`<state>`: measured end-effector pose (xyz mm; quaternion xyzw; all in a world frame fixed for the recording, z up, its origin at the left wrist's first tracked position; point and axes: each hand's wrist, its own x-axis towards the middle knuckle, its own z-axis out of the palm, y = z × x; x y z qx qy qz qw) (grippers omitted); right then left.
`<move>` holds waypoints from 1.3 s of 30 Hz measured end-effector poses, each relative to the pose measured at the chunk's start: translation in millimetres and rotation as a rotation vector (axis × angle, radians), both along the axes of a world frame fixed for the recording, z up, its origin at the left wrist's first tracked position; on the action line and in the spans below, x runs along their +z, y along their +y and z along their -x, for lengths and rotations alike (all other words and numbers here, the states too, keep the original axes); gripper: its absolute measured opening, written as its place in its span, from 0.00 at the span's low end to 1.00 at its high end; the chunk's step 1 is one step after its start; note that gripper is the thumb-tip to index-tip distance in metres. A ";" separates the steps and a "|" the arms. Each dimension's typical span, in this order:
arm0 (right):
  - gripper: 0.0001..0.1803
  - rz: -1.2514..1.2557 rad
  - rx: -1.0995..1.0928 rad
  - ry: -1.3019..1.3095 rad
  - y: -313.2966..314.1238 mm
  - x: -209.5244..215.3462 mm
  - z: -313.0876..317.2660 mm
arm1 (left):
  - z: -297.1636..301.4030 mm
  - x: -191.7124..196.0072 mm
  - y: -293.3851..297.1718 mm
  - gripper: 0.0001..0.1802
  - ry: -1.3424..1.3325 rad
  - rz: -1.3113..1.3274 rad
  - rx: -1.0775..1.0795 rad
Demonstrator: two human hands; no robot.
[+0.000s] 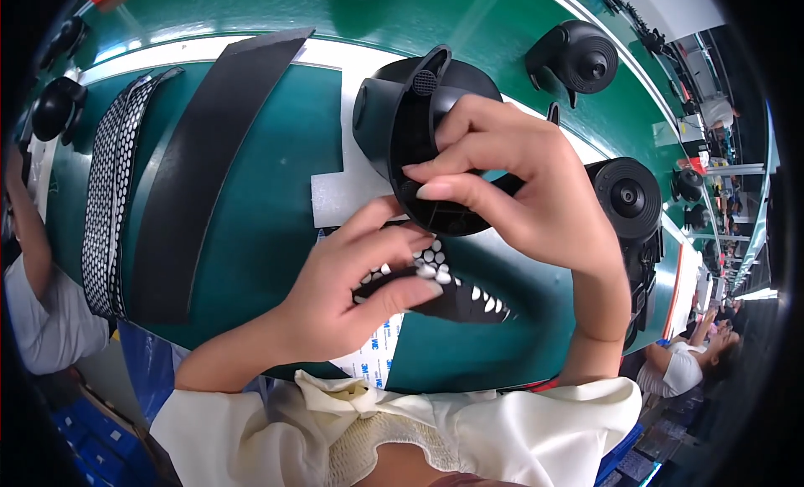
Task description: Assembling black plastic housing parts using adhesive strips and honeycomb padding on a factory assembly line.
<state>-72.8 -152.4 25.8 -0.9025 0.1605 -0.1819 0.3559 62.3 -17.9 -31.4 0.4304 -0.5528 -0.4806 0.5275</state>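
Note:
A black plastic housing [374, 135], hollow and curved, stands tilted in front of me with its opening toward me. Inside its rim sits a round textured pad [425, 82]. My right hand [523, 181] reaches into the opening, thumb and index finger drawn together near the lower inner wall. Whatever lies between those fingertips is hidden. Just below, my left hand [356, 278] grips a black strip with white round dots [469, 298], which curls out to the right under the thumb. Its upper fingers are close to the housing's lower edge.
At left lie a dotted strip [109, 194] and a wide dark grey strip [209, 144] on the green mat [285, 169]. Black round-faced units stand at the upper right [578, 60] and right [628, 198]. White-and-blue backing paper [373, 357] lies near me. Other people sit at both sides.

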 end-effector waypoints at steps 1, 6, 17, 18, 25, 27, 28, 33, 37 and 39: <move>0.07 0.029 0.010 -0.113 1.2 -1.6 1.1 | -0.4 4.7 1.3 0.11 0.053 -0.096 0.014; 0.20 0.278 -0.045 -0.323 31.4 2.8 35.3 | -1.9 20.6 14.1 0.10 -0.079 -0.042 0.250; 0.13 -0.137 -0.076 -0.193 57.1 -2.9 43.1 | 10.9 21.0 15.4 0.12 -0.246 0.124 0.165; 0.13 -0.131 -0.081 -0.198 59.0 1.0 43.0 | 10.9 19.2 16.0 0.12 -0.250 0.126 0.163; 0.16 0.261 -0.030 -0.236 62.5 -7.1 49.5 | 11.3 13.5 22.9 0.11 -0.458 0.295 0.306; 0.15 0.378 -0.038 -0.263 66.6 -7.8 50.6 | 11.9 13.3 24.1 0.12 -0.397 0.239 0.346; 0.15 0.436 -0.041 -0.277 67.5 -7.9 50.8 | 11.2 14.6 24.5 0.12 -0.399 0.240 0.348; 0.32 -0.283 -0.019 -0.251 61.6 -7.7 49.2 | 9.8 12.8 22.7 0.14 -0.447 0.363 0.362; 0.28 -0.182 0.030 -0.270 63.9 -4.3 43.7 | 8.1 10.8 22.0 0.13 -0.412 0.341 0.301; 0.21 -0.106 -0.042 -0.333 68.7 -3.9 40.2 | 7.4 9.2 20.7 0.13 -0.424 0.390 0.303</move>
